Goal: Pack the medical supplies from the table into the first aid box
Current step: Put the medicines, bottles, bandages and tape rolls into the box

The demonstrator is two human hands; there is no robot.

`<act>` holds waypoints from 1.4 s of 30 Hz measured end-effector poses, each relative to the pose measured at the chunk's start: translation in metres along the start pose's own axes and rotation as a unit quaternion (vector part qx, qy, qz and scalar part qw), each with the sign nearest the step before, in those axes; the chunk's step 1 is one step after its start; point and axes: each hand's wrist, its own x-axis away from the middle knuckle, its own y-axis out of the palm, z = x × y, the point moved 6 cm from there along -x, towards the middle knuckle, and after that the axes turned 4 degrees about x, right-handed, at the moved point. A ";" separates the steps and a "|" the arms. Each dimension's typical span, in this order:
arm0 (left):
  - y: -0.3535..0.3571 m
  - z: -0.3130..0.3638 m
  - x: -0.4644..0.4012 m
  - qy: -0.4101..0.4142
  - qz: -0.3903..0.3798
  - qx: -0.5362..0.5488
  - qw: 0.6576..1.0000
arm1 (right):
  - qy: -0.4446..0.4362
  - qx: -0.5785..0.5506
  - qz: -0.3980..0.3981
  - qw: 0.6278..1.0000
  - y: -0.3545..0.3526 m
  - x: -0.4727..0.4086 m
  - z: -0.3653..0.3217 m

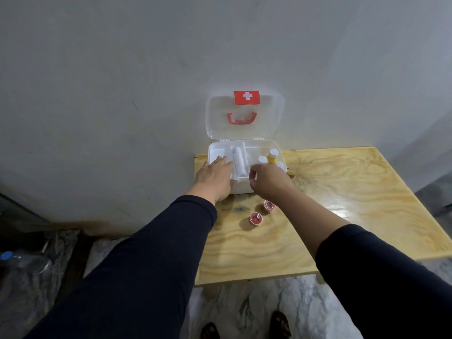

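While the left hand (216,177) lies spread flat on the near rim of the open white plastic first aid box (244,165), seemingly steadying it, the right hand (265,179) pinches something small over its right compartment, with two small red-rimmed cups (255,218) left on the pale plywood table (342,204).

1 head-worn view looks down, forward over the table (342,192).

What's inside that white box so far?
In the box: a white tube in the middle slot, two white-capped bottles on the right. Both hands cover the front, so anything there is hidden.
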 end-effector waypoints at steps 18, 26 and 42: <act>0.037 -0.013 0.004 -0.017 0.007 0.022 1.000 | -0.009 -0.020 -0.064 0.998 0.093 0.040 0.044; 0.029 -0.011 0.003 -0.023 0.007 0.069 0.997 | -0.050 -0.027 -0.018 0.998 0.056 0.039 0.038; 0.031 -0.038 -0.015 -0.142 0.077 0.257 0.953 | -0.140 -0.045 0.073 0.986 -0.032 -0.045 -0.027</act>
